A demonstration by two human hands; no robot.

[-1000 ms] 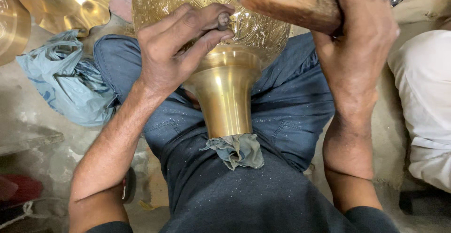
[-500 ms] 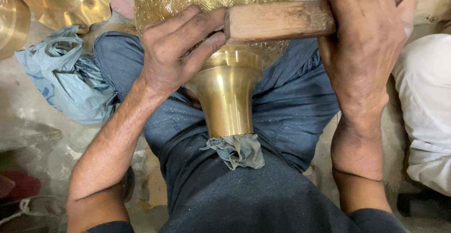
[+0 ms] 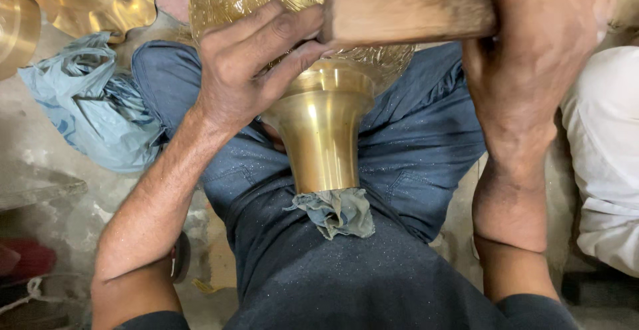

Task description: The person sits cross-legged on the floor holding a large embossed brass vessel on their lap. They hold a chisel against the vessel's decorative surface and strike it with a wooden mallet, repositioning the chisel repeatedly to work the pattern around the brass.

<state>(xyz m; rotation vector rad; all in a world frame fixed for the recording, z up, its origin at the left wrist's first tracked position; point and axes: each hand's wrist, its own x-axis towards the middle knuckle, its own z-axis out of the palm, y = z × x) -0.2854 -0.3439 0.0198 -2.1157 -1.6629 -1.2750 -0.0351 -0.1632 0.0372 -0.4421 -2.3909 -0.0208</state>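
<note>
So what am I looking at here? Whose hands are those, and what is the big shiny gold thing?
The camera sits on a person's head and looks down, so you see their own two arms and their lap. The gold thing is a brass vase: its round top is carved with patterns and its smooth neck points toward the person. It lies across their legs, in dark jeans, with a grey rag tucked at its mouth. The left hand presses on the vase. The right hand has a grip on a wooden handle; its working end is hidden. At the left lie a blue bag and more brass pieces. White cloth shows at the right.
</note>
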